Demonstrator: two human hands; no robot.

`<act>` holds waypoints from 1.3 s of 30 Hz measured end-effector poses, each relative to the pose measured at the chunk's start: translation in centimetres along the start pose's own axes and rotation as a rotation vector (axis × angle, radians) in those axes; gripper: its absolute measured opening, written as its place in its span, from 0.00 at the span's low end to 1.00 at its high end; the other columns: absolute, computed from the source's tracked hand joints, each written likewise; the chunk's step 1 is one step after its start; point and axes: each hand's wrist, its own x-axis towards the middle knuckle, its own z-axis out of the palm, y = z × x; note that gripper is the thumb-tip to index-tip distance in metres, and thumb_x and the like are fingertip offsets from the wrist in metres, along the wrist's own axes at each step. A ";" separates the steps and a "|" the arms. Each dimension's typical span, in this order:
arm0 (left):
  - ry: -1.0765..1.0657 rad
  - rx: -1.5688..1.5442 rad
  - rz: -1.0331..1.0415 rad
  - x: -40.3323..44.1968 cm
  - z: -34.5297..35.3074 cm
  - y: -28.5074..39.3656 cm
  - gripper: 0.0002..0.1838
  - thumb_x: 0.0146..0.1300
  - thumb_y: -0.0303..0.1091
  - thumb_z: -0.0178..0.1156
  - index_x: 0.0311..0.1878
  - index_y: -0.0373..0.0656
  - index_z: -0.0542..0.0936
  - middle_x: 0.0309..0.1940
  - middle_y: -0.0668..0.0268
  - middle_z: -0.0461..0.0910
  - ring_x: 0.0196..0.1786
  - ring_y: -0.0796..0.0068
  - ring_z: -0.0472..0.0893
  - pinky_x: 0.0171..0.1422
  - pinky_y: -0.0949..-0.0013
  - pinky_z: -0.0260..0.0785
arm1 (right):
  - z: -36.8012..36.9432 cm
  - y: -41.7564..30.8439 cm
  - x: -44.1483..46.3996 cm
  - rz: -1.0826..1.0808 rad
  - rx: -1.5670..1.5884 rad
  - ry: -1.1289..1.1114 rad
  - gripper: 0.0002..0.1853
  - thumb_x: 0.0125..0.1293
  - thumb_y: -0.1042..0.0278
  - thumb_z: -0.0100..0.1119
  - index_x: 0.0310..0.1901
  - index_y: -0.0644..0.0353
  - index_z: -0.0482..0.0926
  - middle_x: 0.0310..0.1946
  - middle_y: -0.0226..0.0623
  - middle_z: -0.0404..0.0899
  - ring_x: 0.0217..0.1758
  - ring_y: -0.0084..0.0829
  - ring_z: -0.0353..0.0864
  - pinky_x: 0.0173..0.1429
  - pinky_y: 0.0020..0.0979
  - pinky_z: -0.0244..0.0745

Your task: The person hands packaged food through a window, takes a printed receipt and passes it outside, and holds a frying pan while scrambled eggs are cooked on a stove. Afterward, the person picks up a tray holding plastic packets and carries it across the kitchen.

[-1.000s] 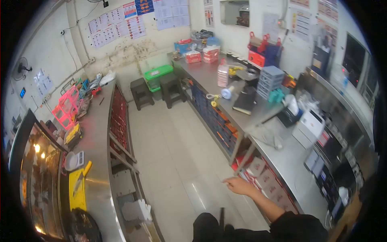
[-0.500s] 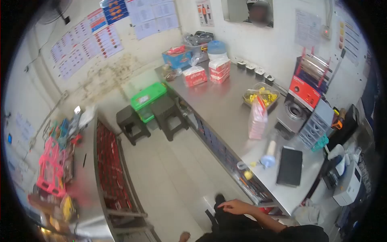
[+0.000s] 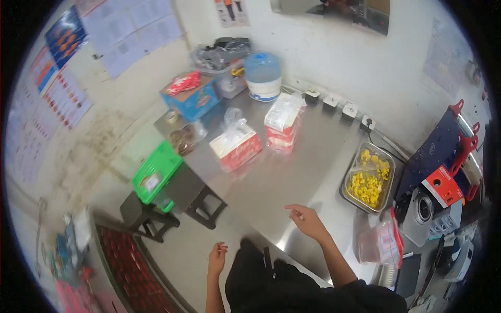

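My right hand (image 3: pixel 308 221) is over the front edge of the steel counter (image 3: pixel 297 180), fingers stretched loosely and holding nothing. Lower down, my left hand (image 3: pixel 218 258) hangs over the floor beside my dark trousers, its fingers slightly bent and empty. To the right of my right hand, a clear container (image 3: pixel 343 190) of yellow pieces (image 3: pixel 367 190) sits on the counter. A clear bag (image 3: pixel 377 244) with pinkish contents and a red top edge lies in front of it. Two red-and-white wrapped packs (image 3: pixel 237 151) stand farther back.
A blue-and-white water container (image 3: pixel 263 75), a blue box (image 3: pixel 193 99) and a bin of dark items stand at the back. Black stools (image 3: pixel 198 195) and a green-lidded box (image 3: pixel 158 172) are left of the counter. A red-fronted machine (image 3: pixel 442 186) stands right.
My view has swung right and closer to the counter's far end. My right hand has risen over the counter edge, and my left hand has come further into view.
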 end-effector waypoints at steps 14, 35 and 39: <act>-0.104 -0.014 0.499 47.2 -6.7 13.9 0.10 0.58 0.24 0.42 0.41 0.34 0.70 0.37 0.61 0.73 0.39 0.72 0.73 0.45 0.72 0.63 | -1.4 -0.3 37.0 0.632 -0.600 1.071 0.28 0.51 0.49 0.54 0.42 0.69 0.71 0.41 0.48 0.65 0.45 0.42 0.67 0.46 0.38 0.63; -0.761 -0.087 0.652 55.1 5.4 23.9 0.13 0.53 0.29 0.51 0.43 0.37 0.70 0.39 0.56 0.73 0.44 0.59 0.72 0.50 0.65 0.61 | -3.8 -1.9 41.6 0.212 -0.060 1.171 0.05 0.57 0.76 0.41 0.27 0.64 0.67 0.17 0.32 0.65 0.21 0.21 0.67 0.24 0.24 0.62; -1.022 0.019 0.816 53.5 9.9 27.6 0.45 0.38 0.42 0.68 0.57 0.36 0.53 0.55 0.49 0.55 0.57 0.56 0.60 0.59 0.58 0.54 | -9.1 -9.2 43.3 0.045 -0.007 1.325 0.11 0.62 0.70 0.40 0.24 0.64 0.67 0.11 0.27 0.62 0.12 0.16 0.61 0.15 0.20 0.55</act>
